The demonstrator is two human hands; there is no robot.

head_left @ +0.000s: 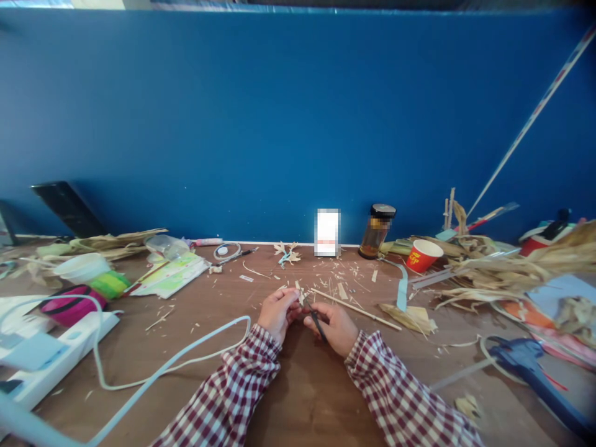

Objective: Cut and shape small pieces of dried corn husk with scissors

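My left hand (277, 312) is closed in a pinch on a small pale piece of husk (300, 297) above the table's middle. Close beside it, my right hand (336, 325) grips a slim dark metal tool (317, 323), whose tip points at the pale piece. Whether the tool is tweezers or scissors, I cannot tell. Pale husk scraps (342, 290) and a thin stick (358, 308) lie just beyond my hands. Further back sits a small husk flower (287, 253) with a bluish stem.
A phone-like bright screen (327, 233), a lidded jar (376, 231) and a red paper cup (423, 255) stand at the back. Dried husks (493, 273) and a blue glue gun (526, 360) lie right. A power strip (69, 354) and looping white cable (186, 347) occupy the left.
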